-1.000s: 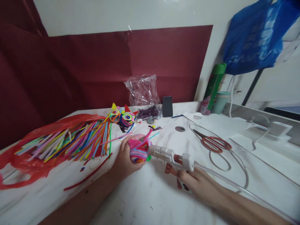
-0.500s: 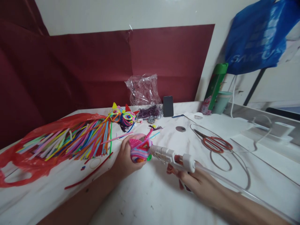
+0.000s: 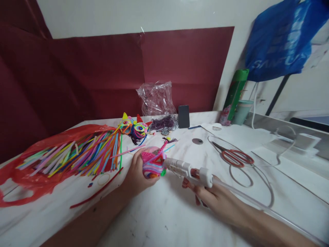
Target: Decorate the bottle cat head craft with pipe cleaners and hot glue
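White glue gun (image 3: pixel 178 167), blue bag (image 3: pixel 279 44) lettered "SANFU"

hands (image 3: pixel 136 174): 2 | glue gun (image 3: pixel 181 167): 1 | striped ball (image 3: pixel 151 167): 1 | eyed figures (image 3: pixel 140 130): 2 | scissors (image 3: pixel 225 151): 1 pair

dim, soft light | glints on clear bag (image 3: pixel 157 99) | faint shadow across tabletop (image 3: pixel 187 223) | edges stretched, slightly blurred

Pink, lilac and blue stripes are covering the ball (image 3: pixel 152 167), with green at its edge. The glue gun (image 3: pixel 183 168) is showing plain white, the pipe cleaners (image 3: pixel 84 154) many colours, the bag (image 3: pixel 47 183) red, the scissor handles (image 3: pixel 225 151) orange. The table (image 3: pixel 185 219) is showing faint brownish veins on white.
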A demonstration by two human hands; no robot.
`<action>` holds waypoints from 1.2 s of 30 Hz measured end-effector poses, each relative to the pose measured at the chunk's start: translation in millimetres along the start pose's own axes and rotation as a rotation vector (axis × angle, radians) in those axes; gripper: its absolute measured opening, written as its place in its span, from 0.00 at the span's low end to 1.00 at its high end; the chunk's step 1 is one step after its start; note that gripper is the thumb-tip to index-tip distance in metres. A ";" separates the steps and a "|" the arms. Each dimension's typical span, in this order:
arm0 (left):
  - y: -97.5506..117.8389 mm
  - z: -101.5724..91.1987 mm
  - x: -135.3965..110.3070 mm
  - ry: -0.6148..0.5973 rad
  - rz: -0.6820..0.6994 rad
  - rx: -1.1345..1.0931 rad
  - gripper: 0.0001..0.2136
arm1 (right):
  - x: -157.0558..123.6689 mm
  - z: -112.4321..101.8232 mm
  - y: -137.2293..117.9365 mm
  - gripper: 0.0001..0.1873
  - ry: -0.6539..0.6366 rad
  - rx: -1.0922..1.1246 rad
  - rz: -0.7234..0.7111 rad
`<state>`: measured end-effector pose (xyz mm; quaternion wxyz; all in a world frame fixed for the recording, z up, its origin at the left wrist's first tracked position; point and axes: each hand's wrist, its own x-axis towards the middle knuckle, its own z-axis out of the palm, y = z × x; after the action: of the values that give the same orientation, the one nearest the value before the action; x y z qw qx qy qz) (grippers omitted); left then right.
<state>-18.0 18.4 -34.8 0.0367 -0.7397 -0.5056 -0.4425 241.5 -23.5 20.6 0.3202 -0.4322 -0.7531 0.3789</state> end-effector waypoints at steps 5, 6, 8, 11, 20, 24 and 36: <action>-0.6 -0.3 0.2 0.003 0.039 0.015 0.39 | -0.3 0.5 -3.6 0.11 0.017 0.018 0.019; -0.8 -0.4 0.3 0.003 0.045 0.017 0.39 | -0.1 0.4 -3.9 0.11 0.018 0.016 0.025; -0.8 -0.7 0.5 -0.001 0.043 0.017 0.38 | 0.4 0.1 -3.4 0.10 0.010 0.005 0.027; -0.3 -1.0 0.8 -0.004 0.021 0.013 0.39 | 0.4 -0.5 -1.0 0.10 -0.007 -0.003 0.000; 0.2 0.2 1.1 0.001 0.017 0.017 0.37 | -0.5 -1.1 1.3 0.10 0.026 -0.055 -0.045; -1.4 0.8 1.8 0.007 0.030 0.032 0.37 | 0.2 -1.3 -0.2 0.08 0.009 -0.030 -0.047; -1.4 -0.1 1.7 0.007 0.052 0.036 0.38 | 0.1 -1.4 -2.9 0.11 -0.013 -0.014 -0.017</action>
<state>-19.1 20.2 -34.1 0.0632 -0.7501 -0.4940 -0.4351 241.4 -24.0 23.8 0.3153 -0.4255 -0.7614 0.3739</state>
